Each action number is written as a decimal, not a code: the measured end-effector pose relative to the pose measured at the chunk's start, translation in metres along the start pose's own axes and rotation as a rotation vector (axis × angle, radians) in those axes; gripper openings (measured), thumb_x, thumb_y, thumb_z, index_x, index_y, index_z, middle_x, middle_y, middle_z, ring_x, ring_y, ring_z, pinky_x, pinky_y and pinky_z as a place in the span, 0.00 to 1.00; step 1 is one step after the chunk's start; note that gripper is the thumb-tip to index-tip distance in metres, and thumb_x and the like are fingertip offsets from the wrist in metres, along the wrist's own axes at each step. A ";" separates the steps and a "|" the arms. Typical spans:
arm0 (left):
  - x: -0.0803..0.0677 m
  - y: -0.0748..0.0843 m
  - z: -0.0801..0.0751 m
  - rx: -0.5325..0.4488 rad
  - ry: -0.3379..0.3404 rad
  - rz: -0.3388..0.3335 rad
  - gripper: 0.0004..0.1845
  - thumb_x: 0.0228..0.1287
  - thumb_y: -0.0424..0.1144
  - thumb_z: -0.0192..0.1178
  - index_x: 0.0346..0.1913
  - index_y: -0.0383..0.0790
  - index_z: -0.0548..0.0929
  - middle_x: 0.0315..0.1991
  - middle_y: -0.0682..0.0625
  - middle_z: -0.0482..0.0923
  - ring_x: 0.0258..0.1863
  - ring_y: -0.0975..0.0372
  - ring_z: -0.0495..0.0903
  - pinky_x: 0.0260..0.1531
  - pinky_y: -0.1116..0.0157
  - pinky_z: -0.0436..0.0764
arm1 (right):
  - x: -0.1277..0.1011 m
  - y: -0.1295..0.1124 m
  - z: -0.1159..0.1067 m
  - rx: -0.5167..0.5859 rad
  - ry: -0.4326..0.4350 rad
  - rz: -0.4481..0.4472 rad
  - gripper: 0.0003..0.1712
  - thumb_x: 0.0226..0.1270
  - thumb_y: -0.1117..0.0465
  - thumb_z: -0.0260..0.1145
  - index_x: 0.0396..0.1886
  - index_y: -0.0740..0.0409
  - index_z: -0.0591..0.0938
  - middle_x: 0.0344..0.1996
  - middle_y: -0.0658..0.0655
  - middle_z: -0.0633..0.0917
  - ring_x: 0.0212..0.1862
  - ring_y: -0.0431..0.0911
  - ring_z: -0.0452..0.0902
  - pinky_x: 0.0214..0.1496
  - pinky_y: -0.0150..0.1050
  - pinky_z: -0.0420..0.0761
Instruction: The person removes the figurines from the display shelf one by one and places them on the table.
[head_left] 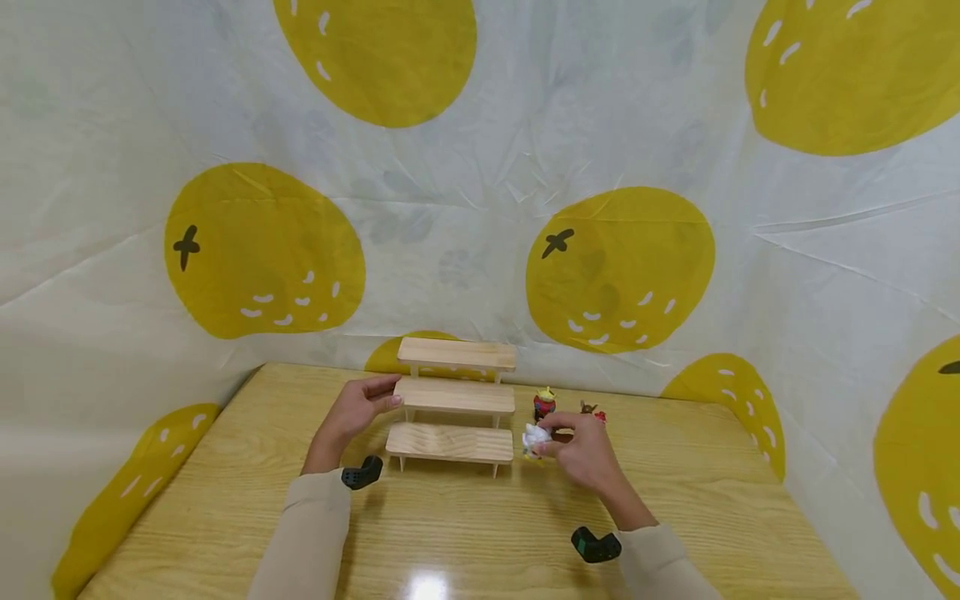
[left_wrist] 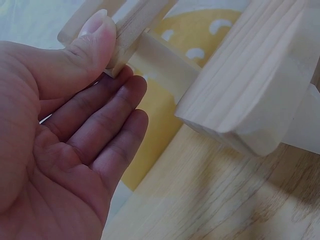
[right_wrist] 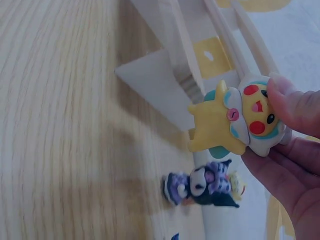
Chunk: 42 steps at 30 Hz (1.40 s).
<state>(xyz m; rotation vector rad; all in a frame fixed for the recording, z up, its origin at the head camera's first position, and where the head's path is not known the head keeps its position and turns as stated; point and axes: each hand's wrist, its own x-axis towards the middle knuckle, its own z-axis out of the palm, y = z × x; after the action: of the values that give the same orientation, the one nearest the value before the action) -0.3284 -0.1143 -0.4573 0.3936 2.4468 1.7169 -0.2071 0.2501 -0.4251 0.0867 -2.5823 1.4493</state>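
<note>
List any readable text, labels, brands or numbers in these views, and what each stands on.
None can be read in any view.
Shelf, held by the left hand: bare wood, no marking.
Yellow figure in the right hand: painted face only, no lettering.
Purple figure: blurred, no lettering to make out.
Backdrop: fruit shapes only.

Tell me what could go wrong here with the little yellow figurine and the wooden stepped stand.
The right hand pinches the yellow and white figurine only at its head, so it might slip. The three-tier wooden stand is steadied just by the left hand at one shelf end. The dark purple figurine standing close by could get knocked.
</note>
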 end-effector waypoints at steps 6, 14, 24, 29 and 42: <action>0.002 0.000 0.001 -0.017 0.004 -0.016 0.28 0.75 0.38 0.64 0.74 0.36 0.74 0.73 0.36 0.73 0.70 0.44 0.77 0.69 0.47 0.79 | -0.002 0.006 -0.006 -0.068 0.011 -0.029 0.13 0.55 0.78 0.76 0.40 0.65 0.91 0.47 0.66 0.90 0.46 0.54 0.91 0.43 0.39 0.92; 0.001 -0.001 0.001 -0.014 0.003 -0.016 0.28 0.74 0.37 0.64 0.74 0.36 0.74 0.73 0.36 0.74 0.70 0.44 0.77 0.69 0.47 0.79 | -0.002 0.011 -0.007 -0.123 0.019 -0.031 0.13 0.52 0.78 0.77 0.38 0.65 0.92 0.44 0.65 0.91 0.46 0.56 0.90 0.43 0.41 0.92; 0.002 -0.001 0.000 -0.002 0.007 -0.010 0.28 0.75 0.37 0.64 0.74 0.35 0.74 0.72 0.36 0.75 0.70 0.44 0.78 0.68 0.47 0.79 | -0.003 0.018 -0.005 -0.131 0.013 -0.021 0.12 0.52 0.77 0.78 0.35 0.63 0.92 0.41 0.63 0.92 0.46 0.55 0.89 0.42 0.40 0.92; 0.003 -0.001 0.001 0.000 0.007 0.003 0.28 0.75 0.37 0.64 0.74 0.35 0.74 0.72 0.35 0.74 0.69 0.43 0.78 0.68 0.48 0.80 | -0.004 0.023 -0.004 -0.158 0.016 -0.004 0.11 0.52 0.76 0.79 0.35 0.62 0.92 0.42 0.62 0.92 0.46 0.52 0.89 0.41 0.37 0.91; 0.001 -0.004 0.000 0.007 0.000 0.011 0.28 0.76 0.38 0.63 0.74 0.34 0.73 0.73 0.35 0.73 0.70 0.43 0.77 0.68 0.48 0.80 | -0.005 0.028 0.002 -0.172 0.015 -0.005 0.12 0.51 0.75 0.79 0.36 0.61 0.92 0.42 0.60 0.92 0.44 0.52 0.88 0.36 0.33 0.87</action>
<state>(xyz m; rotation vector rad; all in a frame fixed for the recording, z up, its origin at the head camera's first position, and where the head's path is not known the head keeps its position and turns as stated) -0.3302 -0.1149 -0.4608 0.4092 2.4554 1.7137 -0.2066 0.2629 -0.4501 0.0591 -2.6788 1.2151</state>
